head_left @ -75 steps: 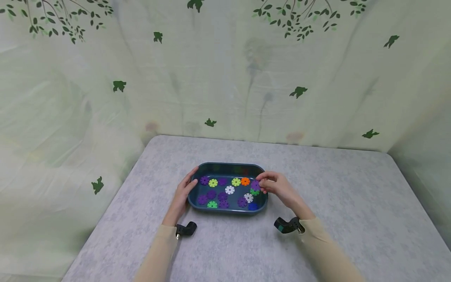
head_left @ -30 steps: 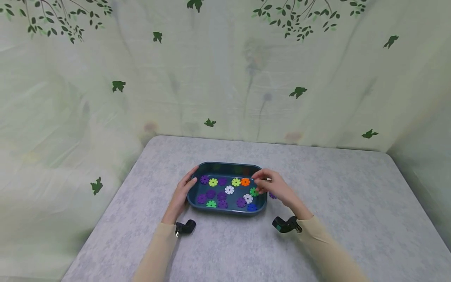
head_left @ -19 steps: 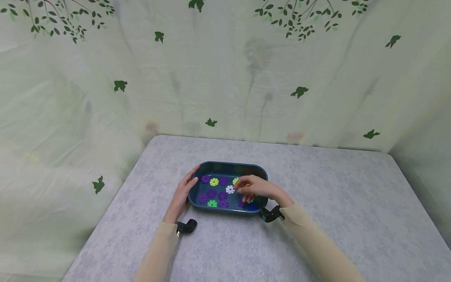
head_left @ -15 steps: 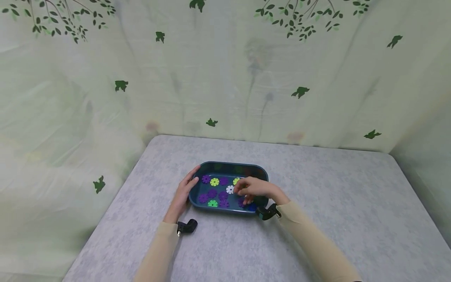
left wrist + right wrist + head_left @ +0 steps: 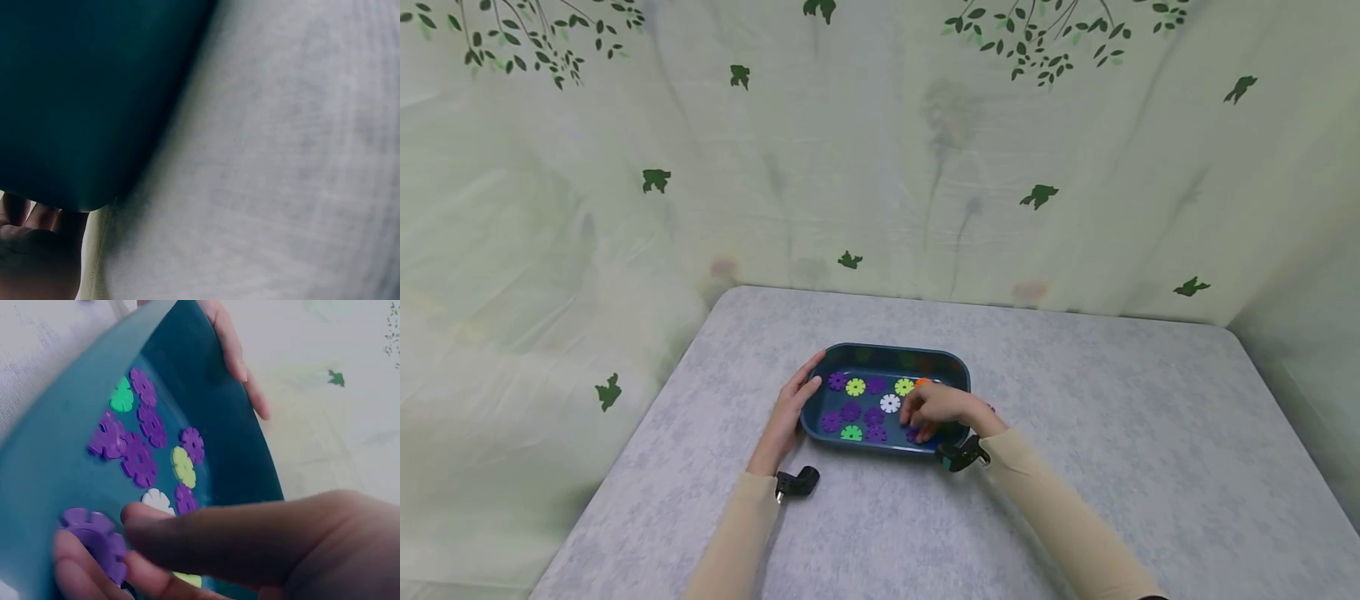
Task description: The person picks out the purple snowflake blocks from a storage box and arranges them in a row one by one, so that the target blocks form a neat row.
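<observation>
A dark teal tray [image 5: 880,450] stands on the table, holding notched plastic snowflake discs. My left hand [image 5: 791,406] grips its left end, thumb over the rim and fingers along the outer side. In the left wrist view, the curled fingers [image 5: 40,215] disappear behind the tray's edge. My right hand [image 5: 936,406] reaches down inside the tray's right half. There its fingertips close around a purple snowflake disc [image 5: 115,556], partly covering it. A white disc [image 5: 890,403] lies just left of these fingers. The hand hides most discs in the right part.
Purple discs [image 5: 874,415], yellow discs [image 5: 855,387] and a green disc [image 5: 852,432] lie flat in the tray. An orange disc [image 5: 922,382] peeks out behind my right hand. Beyond the right rim, a purple disc [image 5: 992,407] shows behind my wrist on the table [image 5: 1112,433].
My right hand held a purple disc at the right rim; that disc came to lie on the table outside. The hand then moved left and down to another purple disc. My left hand stayed put.
</observation>
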`<state>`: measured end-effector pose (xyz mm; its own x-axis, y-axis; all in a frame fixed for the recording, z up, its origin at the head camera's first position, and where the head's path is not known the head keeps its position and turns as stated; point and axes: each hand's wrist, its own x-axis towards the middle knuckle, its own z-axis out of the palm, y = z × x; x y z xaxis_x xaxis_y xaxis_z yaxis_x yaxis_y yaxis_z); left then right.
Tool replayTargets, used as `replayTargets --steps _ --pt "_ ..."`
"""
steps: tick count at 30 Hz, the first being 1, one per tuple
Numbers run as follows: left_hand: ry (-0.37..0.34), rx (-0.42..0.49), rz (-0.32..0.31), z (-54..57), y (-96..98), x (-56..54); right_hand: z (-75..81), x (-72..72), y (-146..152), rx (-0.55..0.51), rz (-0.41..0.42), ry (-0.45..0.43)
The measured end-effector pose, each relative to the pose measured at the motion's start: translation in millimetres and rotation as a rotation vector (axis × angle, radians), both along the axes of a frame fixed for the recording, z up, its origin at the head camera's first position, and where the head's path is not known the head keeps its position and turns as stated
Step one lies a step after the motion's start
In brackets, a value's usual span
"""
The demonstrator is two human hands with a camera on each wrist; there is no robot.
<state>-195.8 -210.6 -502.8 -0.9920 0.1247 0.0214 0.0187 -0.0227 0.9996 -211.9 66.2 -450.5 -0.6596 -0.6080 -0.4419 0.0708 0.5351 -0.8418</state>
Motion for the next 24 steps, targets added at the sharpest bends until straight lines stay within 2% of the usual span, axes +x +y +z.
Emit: replayTargets --steps 6,11,16,20,24 --pt "-0.005 0.000 0.004 0.2 -0.5 0.5 -2.2 0.7 -0.8 -0.017 -0.030 0.036" --pt "0.001 -0.003 -0.009 0.4 -0.7 0.3 0.2 0.9 5.1 -0.124 -0.010 0.096" --pt "0.001 0.003 -0.009 1.0 0.3 0.2 10.4 2.4 20.2 -0.228 -0.022 0.153" --pt "0.001 0.004 -0.009 0.9 0.4 0.4 18.0 4.6 38.6 -0.288 -0.091 0.166" --pt "0.003 0.002 -0.007 0.9 0.2 1.2 17.1 6.2 64.5 -0.309 -0.198 0.152"
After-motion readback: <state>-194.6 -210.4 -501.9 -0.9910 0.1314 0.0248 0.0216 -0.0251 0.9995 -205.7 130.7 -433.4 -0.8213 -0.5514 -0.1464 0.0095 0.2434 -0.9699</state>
